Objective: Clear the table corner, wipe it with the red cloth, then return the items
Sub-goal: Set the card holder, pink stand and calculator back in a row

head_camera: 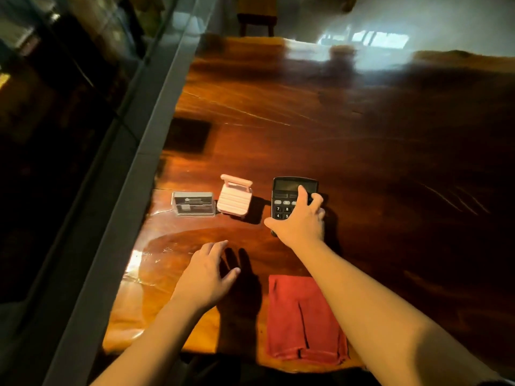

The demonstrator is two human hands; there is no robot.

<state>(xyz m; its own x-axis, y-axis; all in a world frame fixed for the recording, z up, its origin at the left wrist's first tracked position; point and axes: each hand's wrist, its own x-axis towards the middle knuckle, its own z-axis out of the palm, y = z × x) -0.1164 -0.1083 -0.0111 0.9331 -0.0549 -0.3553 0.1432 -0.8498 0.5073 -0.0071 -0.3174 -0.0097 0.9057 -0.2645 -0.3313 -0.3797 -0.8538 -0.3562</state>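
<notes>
A black calculator [287,192] lies on the glossy wooden table [362,149] near its left corner. My right hand [299,220] rests on the calculator's lower half, thumb at its left edge and fingers curled over its right side. To its left stand a small pink chair-shaped stand [234,199] and a clear plastic card holder [193,203]. A folded red cloth [303,319] lies by the front edge, partly under my right forearm. My left hand [207,274] hovers over the table with fingers spread, holding nothing.
A grey ledge [133,174] with a glass pane runs along the table's left side. A dark square patch [188,135] sits in the table behind the items. A wooden stool [256,15] stands beyond the far edge.
</notes>
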